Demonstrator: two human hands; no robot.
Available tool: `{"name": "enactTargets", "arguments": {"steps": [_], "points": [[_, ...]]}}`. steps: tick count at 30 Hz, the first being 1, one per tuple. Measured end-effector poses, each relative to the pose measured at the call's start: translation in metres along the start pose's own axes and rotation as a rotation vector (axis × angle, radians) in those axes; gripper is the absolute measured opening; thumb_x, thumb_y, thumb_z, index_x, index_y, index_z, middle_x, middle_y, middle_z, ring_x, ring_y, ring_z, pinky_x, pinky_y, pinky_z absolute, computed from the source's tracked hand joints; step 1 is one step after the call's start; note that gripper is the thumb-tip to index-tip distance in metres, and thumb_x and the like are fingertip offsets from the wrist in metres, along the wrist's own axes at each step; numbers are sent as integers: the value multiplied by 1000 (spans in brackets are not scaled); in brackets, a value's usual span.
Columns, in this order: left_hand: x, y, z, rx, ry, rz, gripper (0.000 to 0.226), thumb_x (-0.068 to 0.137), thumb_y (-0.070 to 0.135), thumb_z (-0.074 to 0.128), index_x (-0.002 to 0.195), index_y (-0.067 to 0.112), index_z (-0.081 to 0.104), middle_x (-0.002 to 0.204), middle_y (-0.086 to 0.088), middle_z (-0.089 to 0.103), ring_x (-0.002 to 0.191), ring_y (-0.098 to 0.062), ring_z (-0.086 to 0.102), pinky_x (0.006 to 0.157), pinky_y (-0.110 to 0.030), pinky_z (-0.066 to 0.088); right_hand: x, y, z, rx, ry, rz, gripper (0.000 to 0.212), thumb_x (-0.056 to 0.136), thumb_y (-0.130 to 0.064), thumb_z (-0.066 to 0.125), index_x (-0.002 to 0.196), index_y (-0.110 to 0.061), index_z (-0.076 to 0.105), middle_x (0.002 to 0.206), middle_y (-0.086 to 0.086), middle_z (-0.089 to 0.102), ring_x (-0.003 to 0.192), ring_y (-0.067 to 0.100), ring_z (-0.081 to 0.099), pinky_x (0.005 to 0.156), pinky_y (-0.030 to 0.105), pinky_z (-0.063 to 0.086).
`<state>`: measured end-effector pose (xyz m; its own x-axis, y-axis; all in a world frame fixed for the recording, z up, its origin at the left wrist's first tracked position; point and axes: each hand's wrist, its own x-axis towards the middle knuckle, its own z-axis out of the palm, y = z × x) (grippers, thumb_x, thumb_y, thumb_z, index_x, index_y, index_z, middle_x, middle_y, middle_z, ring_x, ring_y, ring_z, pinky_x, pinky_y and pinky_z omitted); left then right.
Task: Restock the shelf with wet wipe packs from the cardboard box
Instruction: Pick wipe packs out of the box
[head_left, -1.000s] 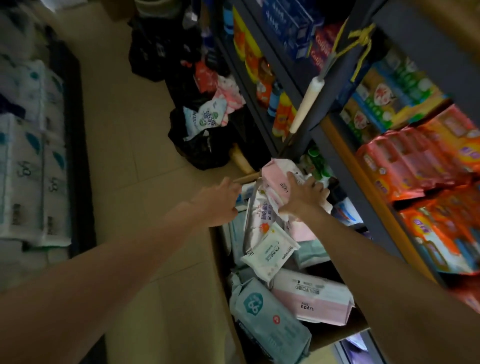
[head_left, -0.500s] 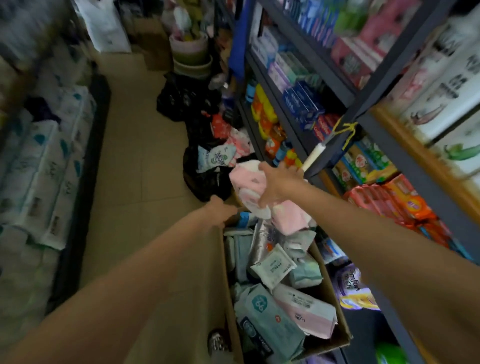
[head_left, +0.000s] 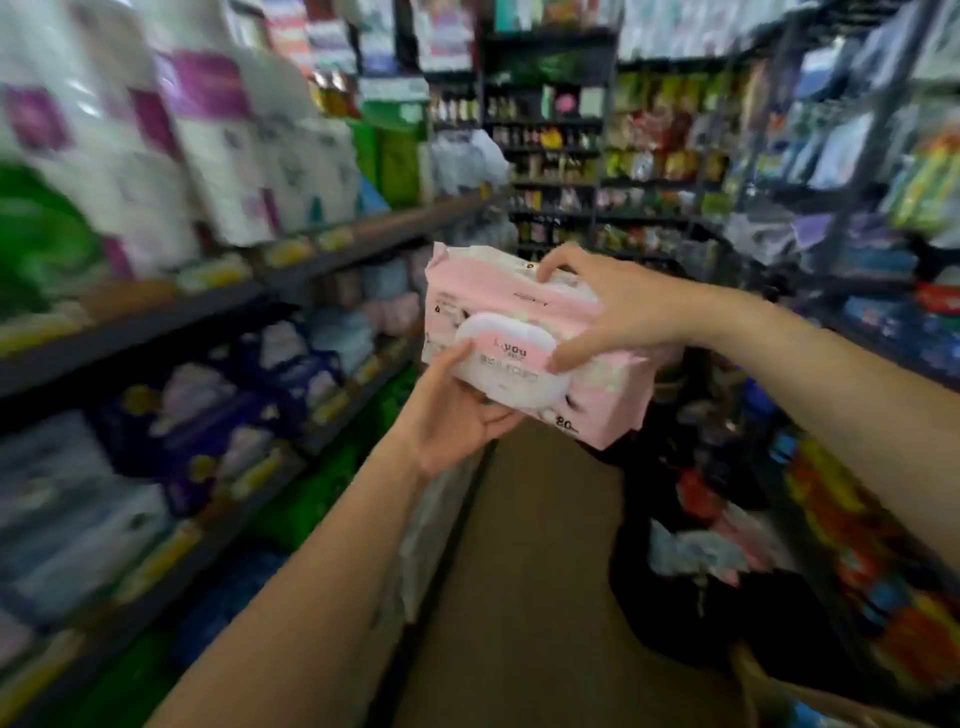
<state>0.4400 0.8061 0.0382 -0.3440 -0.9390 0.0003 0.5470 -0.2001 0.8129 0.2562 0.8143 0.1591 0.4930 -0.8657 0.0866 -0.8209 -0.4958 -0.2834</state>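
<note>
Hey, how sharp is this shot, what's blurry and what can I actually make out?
Head view: heavy motion blur smears the left shelves and right shelves, worst toward the edges; wide-angle bending curves the shelf lines. The pink wet wipe pack in the middle is the sharpest thing, with the left hand and right hand holding it fairly clear. Lighting is dim and flat, with no glare.
</note>
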Motion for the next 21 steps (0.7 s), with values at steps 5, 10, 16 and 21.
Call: {"name": "enactTargets", "arguments": {"steps": [5,10,16,21], "points": [[-84,106,-30,77,28,376,90,41,56,84,118,16,59,119,-12,67,102,-25,68,86,-37,57,37,-118,-36,-157,152,-383,68,76,-49,68,134,-40,32,146,-8,27,132,14,28,106,36,28],[-151,187,-38,119,159,720,88,47,51,82,122,12,56,117,-13,66,105,-24,65,90,-35,55,69,-222,4,-667,880,-598,113,62,-52,75,149,-15,13,151,18,25,133,39,33,107,52,27],[-232,247,-43,465,466,866,78,60,42,79,128,13,51,118,-11,64,106,-24,65,82,-33,57,142,-301,30,-248,1350,-816,99,73,-44,66,146,-16,6,136,14,20,118,34,28,95,49,30],[-305,298,-55,902,1103,1028,89,63,33,79,139,20,33,125,-6,57,114,-22,59,89,-32,54,190,-376,32,-49,1229,-1017,94,63,-43,76,143,-26,30,129,9,21,113,29,28,94,41,23]]}}
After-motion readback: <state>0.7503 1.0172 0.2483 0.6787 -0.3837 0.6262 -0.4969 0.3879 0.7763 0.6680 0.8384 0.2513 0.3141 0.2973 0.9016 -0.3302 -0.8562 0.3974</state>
